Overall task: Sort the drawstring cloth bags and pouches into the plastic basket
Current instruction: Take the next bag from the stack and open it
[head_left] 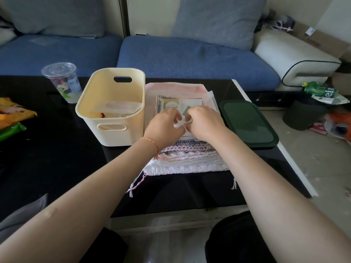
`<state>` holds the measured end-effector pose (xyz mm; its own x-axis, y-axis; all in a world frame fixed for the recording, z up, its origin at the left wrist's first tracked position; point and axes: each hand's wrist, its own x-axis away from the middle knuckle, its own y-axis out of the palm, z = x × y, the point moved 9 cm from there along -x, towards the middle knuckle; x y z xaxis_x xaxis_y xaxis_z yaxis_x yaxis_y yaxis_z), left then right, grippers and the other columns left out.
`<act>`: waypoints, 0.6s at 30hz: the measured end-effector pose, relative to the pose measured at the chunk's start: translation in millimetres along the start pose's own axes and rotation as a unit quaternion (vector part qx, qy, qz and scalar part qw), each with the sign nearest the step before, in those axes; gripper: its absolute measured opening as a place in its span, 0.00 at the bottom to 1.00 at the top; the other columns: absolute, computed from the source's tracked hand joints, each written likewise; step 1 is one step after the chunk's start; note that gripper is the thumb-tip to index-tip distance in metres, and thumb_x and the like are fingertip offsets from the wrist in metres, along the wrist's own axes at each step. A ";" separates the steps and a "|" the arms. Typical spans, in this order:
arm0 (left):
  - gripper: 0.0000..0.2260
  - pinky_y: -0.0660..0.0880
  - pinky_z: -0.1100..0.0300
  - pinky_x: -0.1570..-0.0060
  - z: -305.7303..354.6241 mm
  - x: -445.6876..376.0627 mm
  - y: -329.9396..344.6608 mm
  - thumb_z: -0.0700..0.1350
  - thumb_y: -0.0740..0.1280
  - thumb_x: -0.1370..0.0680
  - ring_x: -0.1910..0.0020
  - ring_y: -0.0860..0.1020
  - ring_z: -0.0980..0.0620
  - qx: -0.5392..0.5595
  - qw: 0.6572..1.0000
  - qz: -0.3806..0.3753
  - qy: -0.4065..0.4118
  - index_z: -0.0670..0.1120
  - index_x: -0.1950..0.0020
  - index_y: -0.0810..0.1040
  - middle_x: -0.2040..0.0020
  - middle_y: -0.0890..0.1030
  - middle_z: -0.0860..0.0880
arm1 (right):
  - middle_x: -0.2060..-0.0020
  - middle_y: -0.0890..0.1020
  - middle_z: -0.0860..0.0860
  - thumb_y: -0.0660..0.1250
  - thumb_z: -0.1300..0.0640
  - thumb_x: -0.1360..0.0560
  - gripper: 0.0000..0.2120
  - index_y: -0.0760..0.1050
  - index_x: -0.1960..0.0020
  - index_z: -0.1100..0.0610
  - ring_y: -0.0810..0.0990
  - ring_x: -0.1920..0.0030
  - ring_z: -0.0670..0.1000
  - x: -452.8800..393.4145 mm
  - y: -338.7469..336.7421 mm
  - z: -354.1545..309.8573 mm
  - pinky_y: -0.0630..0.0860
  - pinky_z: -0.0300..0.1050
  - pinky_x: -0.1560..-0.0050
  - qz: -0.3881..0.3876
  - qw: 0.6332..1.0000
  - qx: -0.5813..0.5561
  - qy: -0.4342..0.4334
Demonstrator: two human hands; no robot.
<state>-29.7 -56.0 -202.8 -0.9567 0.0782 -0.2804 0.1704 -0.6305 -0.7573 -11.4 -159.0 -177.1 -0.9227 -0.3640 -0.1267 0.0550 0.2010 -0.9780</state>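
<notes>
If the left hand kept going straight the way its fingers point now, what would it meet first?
The left hand points up and to the right, toward the right hand. Both pinch the same small white cord, so it would likely meet the right hand's fingers almost at once. Depth between them is unclear.

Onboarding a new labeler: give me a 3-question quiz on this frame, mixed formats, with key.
1. Multiple choice: Where does the plastic basket sit relative to the stack of pouches?
A) on its left, as the camera sees it
B) on its right
C) on top of it

2. True or false: The green lid covers the basket.

3. Fill in: The left hand and right hand both pinch a small ______ piece above the stack.

Key
1. A
2. False; it lies on the black table, on the other side of the stack.
3. White; their fingers meet over it, so what it is cannot be told.
</notes>
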 end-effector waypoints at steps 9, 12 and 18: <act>0.12 0.76 0.56 0.53 -16.2 -3.6 -2.5 0.50 0.67 0.23 0.56 0.79 0.48 -0.025 0.996 -0.028 -0.082 0.43 0.58 0.82 0.58 0.83 0.47 | 0.46 0.82 0.51 0.67 0.52 0.21 0.10 0.80 0.43 0.55 0.79 0.48 0.54 0.4 -7.5 -3.6 0.68 0.43 0.57 0.038 0.999 -0.010 -0.018; 0.13 0.73 0.57 0.55 -15.0 -1.6 -0.8 0.45 0.64 0.21 0.65 0.75 0.53 0.193 0.966 -0.060 -0.159 0.39 0.61 0.80 0.61 0.82 0.44 | 0.47 0.81 0.52 0.67 0.50 0.21 0.11 0.80 0.43 0.55 0.79 0.48 0.54 -0.1 -2.6 -2.3 0.68 0.44 0.58 0.025 0.999 -0.020 -0.021; 0.09 0.74 0.60 0.71 -13.3 0.6 -1.4 0.40 0.62 0.21 0.68 0.74 0.52 0.351 0.917 -0.051 -0.186 0.41 0.59 0.79 0.60 0.77 0.46 | 0.55 0.80 0.47 0.69 0.51 0.23 0.03 0.78 0.53 0.49 0.76 0.58 0.51 -2.8 9.7 2.8 0.73 0.45 0.59 -0.009 0.993 -0.114 -0.014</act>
<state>-27.3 -44.8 -209.8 -0.9958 -0.0211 0.0896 0.0059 -0.9860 -0.1669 -7.3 -158.6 -186.6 -0.9114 -0.3941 -0.1183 -0.0509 0.3934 -0.9179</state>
